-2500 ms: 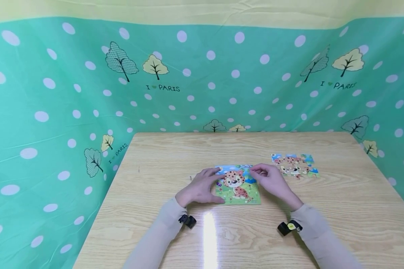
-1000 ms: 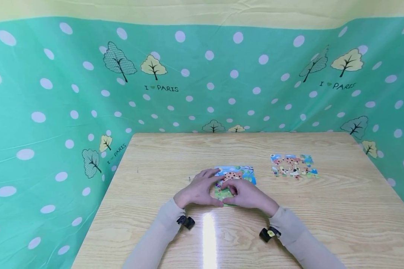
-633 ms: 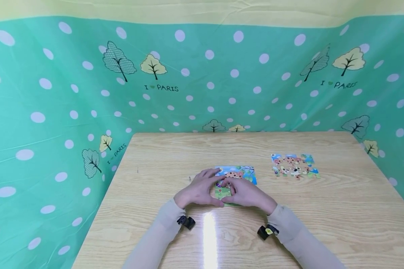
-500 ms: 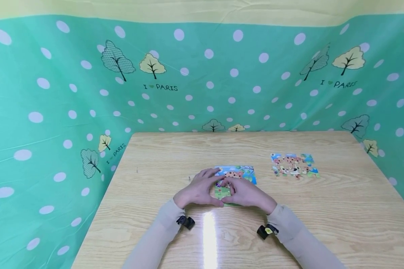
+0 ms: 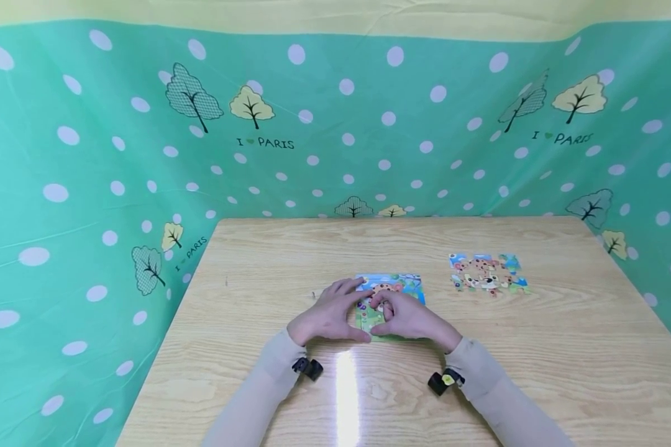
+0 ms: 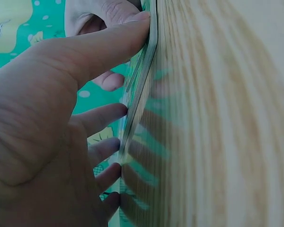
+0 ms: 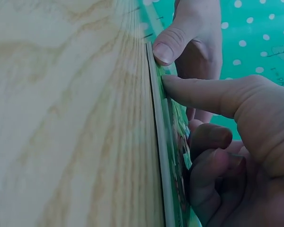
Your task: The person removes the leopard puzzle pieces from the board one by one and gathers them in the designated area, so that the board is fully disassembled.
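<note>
A flat jigsaw puzzle showing a spotted cub on grass under blue sky lies on the table; my hands cover parts of it. My left hand spans its left side, fingers spread. In the left wrist view, the fingertips touch the puzzle's edge and the thumb rests at its near end. My right hand reaches over the lower middle of the picture. In the right wrist view, its outstretched thumb touches the puzzle's green border, while the other fingers bend loosely over the surface. No piece shows between thumb and fingers.
Further back on the right, several joined puzzle pieces form a cub's head with jagged edges and gaps. The wooden table ends at a green dotted cloth behind and beside it. A light reflection shines near the front.
My right hand has moved from the puzzle's upper right corner down and left to its lower middle, then shifted only slightly. The left hand has stayed on the left side.
</note>
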Demonstrator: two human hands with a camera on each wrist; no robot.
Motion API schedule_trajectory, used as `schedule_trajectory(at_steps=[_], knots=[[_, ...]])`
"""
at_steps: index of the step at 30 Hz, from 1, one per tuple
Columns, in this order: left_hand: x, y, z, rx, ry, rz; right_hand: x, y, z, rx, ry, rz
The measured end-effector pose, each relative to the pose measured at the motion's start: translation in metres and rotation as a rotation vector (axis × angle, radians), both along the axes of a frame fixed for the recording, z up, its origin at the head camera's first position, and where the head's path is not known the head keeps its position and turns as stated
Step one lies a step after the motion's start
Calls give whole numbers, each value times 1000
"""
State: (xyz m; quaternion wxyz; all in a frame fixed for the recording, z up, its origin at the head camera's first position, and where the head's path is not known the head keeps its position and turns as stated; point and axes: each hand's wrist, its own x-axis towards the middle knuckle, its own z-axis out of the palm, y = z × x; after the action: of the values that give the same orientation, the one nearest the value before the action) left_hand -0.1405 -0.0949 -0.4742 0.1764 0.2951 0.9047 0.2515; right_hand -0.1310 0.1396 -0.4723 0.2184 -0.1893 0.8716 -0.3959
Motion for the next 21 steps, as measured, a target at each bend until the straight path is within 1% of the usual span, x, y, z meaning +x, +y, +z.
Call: schedule_trajectory(at_steps=[4, 10, 14, 19, 21], knots=[[0, 0, 1, 2, -4, 3, -1, 2, -1, -32, 4, -1], [1, -1, 0, -8, -1, 8, -1, 5, -2, -147, 42, 12], [1, 0, -1, -16, 1, 12, -2, 8, -5, -203, 19, 9], [1, 1, 0, -21, 6, 10, -6, 9, -9, -228, -20, -34], [1, 1, 1, -22, 10, 7, -6, 10, -10, -234, -29, -38]])
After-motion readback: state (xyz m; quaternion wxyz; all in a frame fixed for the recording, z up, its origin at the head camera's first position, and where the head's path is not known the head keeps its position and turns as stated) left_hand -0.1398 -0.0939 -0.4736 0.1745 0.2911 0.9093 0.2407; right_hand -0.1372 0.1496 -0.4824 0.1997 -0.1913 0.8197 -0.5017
